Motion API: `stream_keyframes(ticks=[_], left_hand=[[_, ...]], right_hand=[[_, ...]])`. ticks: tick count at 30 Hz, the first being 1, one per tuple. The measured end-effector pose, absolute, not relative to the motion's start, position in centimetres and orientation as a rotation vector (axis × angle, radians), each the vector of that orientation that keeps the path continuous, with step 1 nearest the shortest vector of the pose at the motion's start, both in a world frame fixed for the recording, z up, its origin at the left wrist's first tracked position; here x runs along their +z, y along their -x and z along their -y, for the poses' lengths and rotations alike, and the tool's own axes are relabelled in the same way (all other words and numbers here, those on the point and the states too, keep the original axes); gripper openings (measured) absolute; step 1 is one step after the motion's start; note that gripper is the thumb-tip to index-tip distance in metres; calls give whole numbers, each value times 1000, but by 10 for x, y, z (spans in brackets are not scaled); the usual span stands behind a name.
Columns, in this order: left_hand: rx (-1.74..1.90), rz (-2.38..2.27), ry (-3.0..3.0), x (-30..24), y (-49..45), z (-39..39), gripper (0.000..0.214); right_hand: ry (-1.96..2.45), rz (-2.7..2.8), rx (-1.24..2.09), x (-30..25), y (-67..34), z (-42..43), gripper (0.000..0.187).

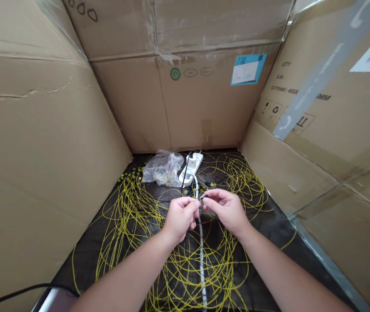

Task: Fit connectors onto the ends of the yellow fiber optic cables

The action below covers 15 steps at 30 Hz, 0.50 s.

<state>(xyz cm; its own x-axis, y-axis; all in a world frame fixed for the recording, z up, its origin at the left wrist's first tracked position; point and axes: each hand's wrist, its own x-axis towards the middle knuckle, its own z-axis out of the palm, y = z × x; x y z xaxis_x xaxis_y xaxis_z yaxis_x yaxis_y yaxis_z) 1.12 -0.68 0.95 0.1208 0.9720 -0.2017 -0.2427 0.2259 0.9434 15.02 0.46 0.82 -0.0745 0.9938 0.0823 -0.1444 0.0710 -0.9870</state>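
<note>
My left hand (pixel 182 217) is closed in a pinch, its fingertips almost meeting those of my right hand (pixel 225 211). Between the right thumb and fingers sits a small black piece (pixel 205 197), too small to identify. What the left fingertips pinch is hidden. Thin yellow cables (pixel 201 264) lie in loose tangles under and around both hands. Just beyond the fingers, several small black and yellow cable ends (pixel 208 186) are gathered. A thick white cord (pixel 201 251) runs beneath the hands to a white power strip (pixel 191 167), which has a black plug in it.
A crumpled clear plastic bag (pixel 163 169) lies left of the power strip. Tall cardboard boxes enclose the dark surface (pixel 87 255) at the left (pixel 42 143), back (pixel 191 108) and right (pixel 328 143). More yellow cable (pixel 246 177) coils at the back right. A black cable (pixel 25 290) crosses the lower left.
</note>
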Motion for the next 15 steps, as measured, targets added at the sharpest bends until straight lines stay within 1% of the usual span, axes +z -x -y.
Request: stream_keyframes(ticks=[15], left_hand=[[1100, -1069, -988, 8, -12, 7, 20]], right_hand=[[978, 1198, 1315, 7, -148, -3, 24]])
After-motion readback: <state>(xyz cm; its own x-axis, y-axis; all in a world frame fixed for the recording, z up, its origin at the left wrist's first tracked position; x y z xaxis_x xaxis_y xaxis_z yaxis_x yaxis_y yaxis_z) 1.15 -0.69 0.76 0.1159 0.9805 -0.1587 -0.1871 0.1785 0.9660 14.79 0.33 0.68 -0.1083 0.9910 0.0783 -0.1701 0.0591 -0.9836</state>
